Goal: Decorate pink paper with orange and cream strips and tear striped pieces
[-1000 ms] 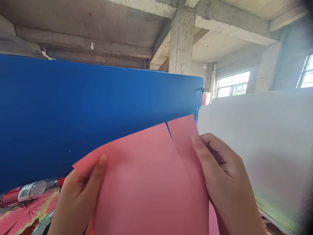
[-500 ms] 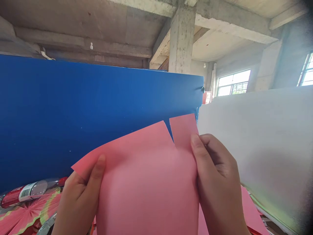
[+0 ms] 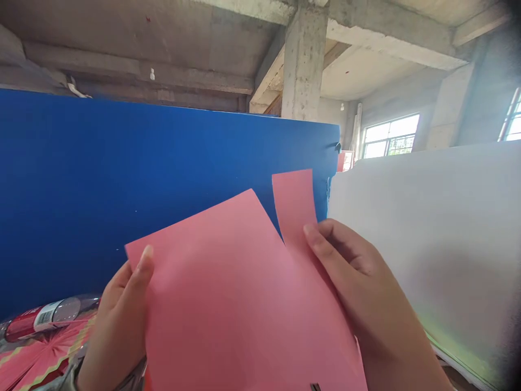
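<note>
A sheet of pink paper [image 3: 236, 288] is held up before me, split from its top edge down near its right side. My left hand [image 3: 126, 309] pinches the sheet's upper left edge, thumb in front and fingers behind. With thumb and fingers, my right hand [image 3: 345, 260] grips the narrow strip [image 3: 295, 195] beside the split. The strip leans away from the main sheet, and the two still join below the gap. A small dark piece [image 3: 315, 386] shows at the bottom of the frame; I cannot make out what it is.
At lower left lie a clear bottle with a red label [image 3: 30, 323] and a pleated pink paper piece with yellowish zigzag edging [image 3: 44, 353]. A blue panel [image 3: 142, 163] stands ahead, and a white panel [image 3: 439, 217] stands to the right.
The split has grown longer and wider, and the strip has risen a little to the left. My left hand has shifted left with the sheet's corner.
</note>
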A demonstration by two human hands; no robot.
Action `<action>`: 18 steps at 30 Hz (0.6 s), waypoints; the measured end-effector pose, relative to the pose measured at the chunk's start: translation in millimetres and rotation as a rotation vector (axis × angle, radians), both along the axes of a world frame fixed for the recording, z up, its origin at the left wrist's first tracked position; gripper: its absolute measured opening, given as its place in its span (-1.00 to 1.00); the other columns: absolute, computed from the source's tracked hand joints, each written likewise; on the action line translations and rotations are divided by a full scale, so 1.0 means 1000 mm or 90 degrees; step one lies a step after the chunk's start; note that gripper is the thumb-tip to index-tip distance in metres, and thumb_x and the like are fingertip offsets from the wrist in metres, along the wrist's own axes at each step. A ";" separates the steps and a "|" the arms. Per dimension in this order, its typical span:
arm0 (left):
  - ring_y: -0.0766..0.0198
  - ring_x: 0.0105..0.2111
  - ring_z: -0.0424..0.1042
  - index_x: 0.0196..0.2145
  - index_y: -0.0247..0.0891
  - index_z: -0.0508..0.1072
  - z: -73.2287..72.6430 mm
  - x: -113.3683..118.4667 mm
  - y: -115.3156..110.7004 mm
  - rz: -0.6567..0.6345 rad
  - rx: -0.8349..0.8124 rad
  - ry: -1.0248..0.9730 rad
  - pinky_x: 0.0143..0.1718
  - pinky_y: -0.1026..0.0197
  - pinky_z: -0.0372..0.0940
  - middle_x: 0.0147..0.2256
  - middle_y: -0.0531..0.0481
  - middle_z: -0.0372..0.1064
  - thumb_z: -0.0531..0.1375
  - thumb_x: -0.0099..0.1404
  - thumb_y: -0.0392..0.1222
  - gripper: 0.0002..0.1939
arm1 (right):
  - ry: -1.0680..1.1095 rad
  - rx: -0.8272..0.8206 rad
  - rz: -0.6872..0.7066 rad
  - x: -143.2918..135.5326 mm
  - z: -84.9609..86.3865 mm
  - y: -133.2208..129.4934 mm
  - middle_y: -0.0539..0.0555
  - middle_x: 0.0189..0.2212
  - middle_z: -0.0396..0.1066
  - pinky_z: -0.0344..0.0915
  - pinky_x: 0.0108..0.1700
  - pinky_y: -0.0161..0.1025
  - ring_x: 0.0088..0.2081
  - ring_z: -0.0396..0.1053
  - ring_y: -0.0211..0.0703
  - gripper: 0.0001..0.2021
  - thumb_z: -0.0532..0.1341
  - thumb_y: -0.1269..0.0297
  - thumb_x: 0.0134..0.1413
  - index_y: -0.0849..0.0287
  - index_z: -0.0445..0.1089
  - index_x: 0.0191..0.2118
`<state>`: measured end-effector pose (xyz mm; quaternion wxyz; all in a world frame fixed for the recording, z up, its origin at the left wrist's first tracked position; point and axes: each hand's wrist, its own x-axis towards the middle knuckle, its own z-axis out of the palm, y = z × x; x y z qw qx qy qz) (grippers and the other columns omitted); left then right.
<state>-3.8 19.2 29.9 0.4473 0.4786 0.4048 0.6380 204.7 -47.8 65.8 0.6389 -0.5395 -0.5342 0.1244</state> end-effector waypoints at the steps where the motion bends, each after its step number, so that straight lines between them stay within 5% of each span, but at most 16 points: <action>1: 0.30 -0.62 0.36 -0.21 -0.18 0.39 0.000 0.002 0.000 -0.072 -0.025 -0.048 -0.68 0.37 0.20 -0.52 0.09 0.41 0.18 0.10 0.11 -0.62 | -0.007 0.016 -0.028 0.001 -0.001 0.001 -0.09 -0.64 0.14 0.01 -0.63 -0.37 -0.62 0.09 -0.34 -0.66 0.10 -0.01 0.07 0.13 0.15 -0.55; 4: 0.31 -0.60 0.36 -0.16 -0.13 0.37 -0.005 0.004 0.004 -0.152 -0.028 -0.035 -0.65 0.36 0.22 -0.48 0.10 0.42 0.26 0.04 0.04 -0.59 | -0.030 0.064 -0.099 0.002 -0.003 0.003 -0.08 -0.64 0.16 0.01 -0.62 -0.37 -0.61 0.13 -0.33 -0.64 0.09 -0.01 0.07 0.13 0.11 -0.56; 10: 0.38 -0.58 0.24 -0.27 -0.17 0.42 -0.012 0.000 0.012 0.100 0.170 0.208 -0.66 0.42 0.16 -0.42 0.09 0.40 0.15 0.13 0.13 -0.65 | -0.077 0.100 -0.183 -0.002 -0.005 0.003 -0.11 -0.73 0.05 -0.06 -0.66 -0.35 -0.68 0.00 -0.36 -0.62 0.09 0.02 0.09 0.14 0.11 -0.61; 18: 0.29 -0.51 0.30 -0.21 -0.11 0.40 -0.013 -0.005 0.019 0.154 0.165 0.248 -0.59 0.34 0.23 -0.39 0.07 0.38 0.09 0.12 0.23 -0.57 | -0.075 0.128 -0.146 0.010 -0.003 0.001 -0.08 -0.72 0.05 0.03 -0.65 -0.32 -0.67 0.05 -0.29 -0.62 0.04 -0.08 0.07 0.10 0.15 -0.56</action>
